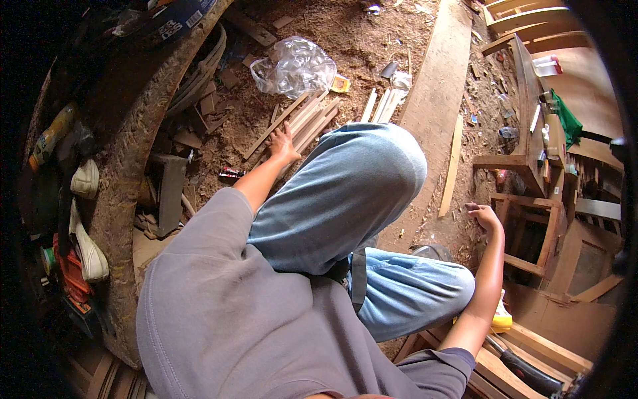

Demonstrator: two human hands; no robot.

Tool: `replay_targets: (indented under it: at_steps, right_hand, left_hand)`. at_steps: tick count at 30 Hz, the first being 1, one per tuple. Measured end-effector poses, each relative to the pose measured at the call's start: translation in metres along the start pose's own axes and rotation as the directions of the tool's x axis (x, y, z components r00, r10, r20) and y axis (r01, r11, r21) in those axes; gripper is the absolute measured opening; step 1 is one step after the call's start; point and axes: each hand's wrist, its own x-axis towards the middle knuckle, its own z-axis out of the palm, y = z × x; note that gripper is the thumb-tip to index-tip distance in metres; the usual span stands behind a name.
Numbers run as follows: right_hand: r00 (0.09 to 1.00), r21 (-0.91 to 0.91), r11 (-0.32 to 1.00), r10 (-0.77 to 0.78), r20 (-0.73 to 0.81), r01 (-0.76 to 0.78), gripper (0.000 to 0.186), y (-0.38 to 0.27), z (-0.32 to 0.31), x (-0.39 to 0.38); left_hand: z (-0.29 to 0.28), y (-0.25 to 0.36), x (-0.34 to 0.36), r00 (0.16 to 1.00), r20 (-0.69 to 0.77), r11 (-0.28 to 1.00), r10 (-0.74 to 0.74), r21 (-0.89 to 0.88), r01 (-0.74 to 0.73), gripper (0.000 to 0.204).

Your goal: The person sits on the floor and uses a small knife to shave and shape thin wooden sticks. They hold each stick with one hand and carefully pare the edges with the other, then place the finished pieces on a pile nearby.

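My left hand [284, 144] reaches down past my raised knee, fingers spread and touching a bundle of thin wooden strips [318, 122] on the ground. The strips lie side by side at a slant, their near ends hidden behind my leg. One separate strip [274, 126] lies just left of the bundle. Out to the right, my right hand [485, 216] hangs in the air beside a small wooden frame [535, 229]. Its fingers are loosely bent, and I see nothing held in them.
A crumpled clear plastic bag [294, 66] lies beyond the strips. A long plank [438, 66] runs away from me, with a narrow slat [452, 166] beside it. Wood shavings cover the ground. At the lower right a black-handled saw [528, 374] rests on timber; shoes [90, 251] stand at the left.
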Motion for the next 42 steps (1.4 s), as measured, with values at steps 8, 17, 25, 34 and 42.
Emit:
replay_targets:
  at_steps: [8,17,25,34,42]
  right_hand:
    - [1.000,0.008,1.000,-0.028,0.003,0.028,0.038,0.001,0.000,0.003]
    - [1.000,0.063,0.998,0.004,-0.003,-0.004,0.036,0.010,0.002,0.012]
    - [0.998,0.045,0.997,-0.055,-0.001,0.055,0.037,0.017,0.006,0.022]
    - [0.999,0.053,0.999,0.001,-0.042,0.002,0.038,-0.004,0.005,-0.009]
    - [0.993,-0.047,0.995,-0.087,-0.079,0.083,0.040,0.028,0.008,0.029]
  left_hand:
    - [0.002,-0.003,0.003,0.999,0.029,1.000,-0.021,-0.003,0.021,0.142]
    - [0.014,-0.018,0.009,0.998,-0.046,0.997,0.047,-0.052,-0.050,0.142]
    - [0.008,-0.014,-0.002,0.999,-0.027,1.000,0.026,0.001,-0.026,0.135]
    - [0.022,-0.012,0.006,0.995,-0.101,0.996,0.003,-0.093,-0.012,0.127]
    - [0.017,-0.012,0.012,0.995,0.015,0.979,-0.096,-0.177,0.097,0.118]
